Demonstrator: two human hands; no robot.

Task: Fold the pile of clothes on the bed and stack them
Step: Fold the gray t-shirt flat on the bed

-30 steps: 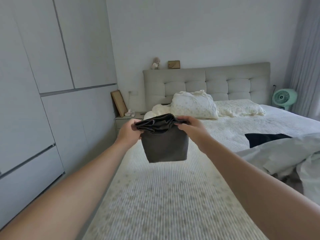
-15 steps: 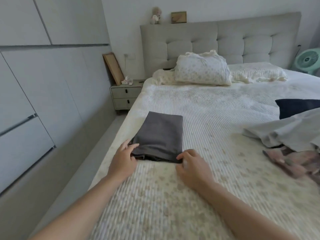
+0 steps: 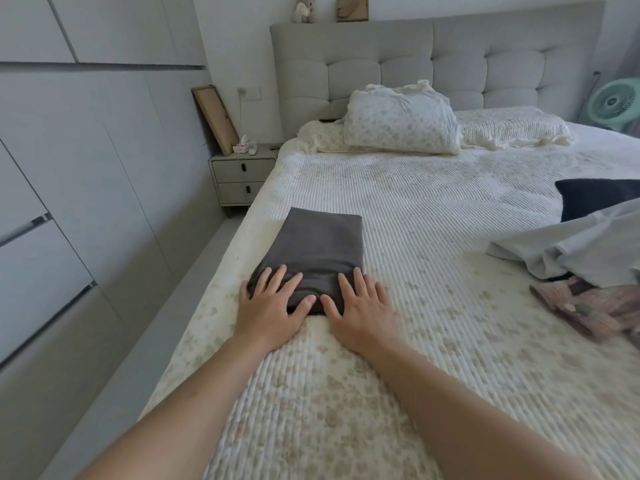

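Folded grey cloth [image 3: 313,252] pressed flat on the bed [image 3: 433,216].

The cloth's near end is pressed by the left hand [image 3: 268,311] and right hand [image 3: 360,308], fingers straight, nothing gripped. Its long axis is pointed toward the headboard [image 3: 433,60], near the bed's left edge. No writing can be read.

1. There is one view only, from a wide-angle camera worn on the person's head.
2. It looks forward and down along the bed [image 3: 433,209], toward the headboard [image 3: 450,57] at the far end.
3. Both forearms reach in from the bottom edge; the left hand [image 3: 268,311] and right hand [image 3: 360,311] sit near the middle, close to the lens.
4. The wardrobe [image 3: 86,168] fills the left side and bends with the wide lens.
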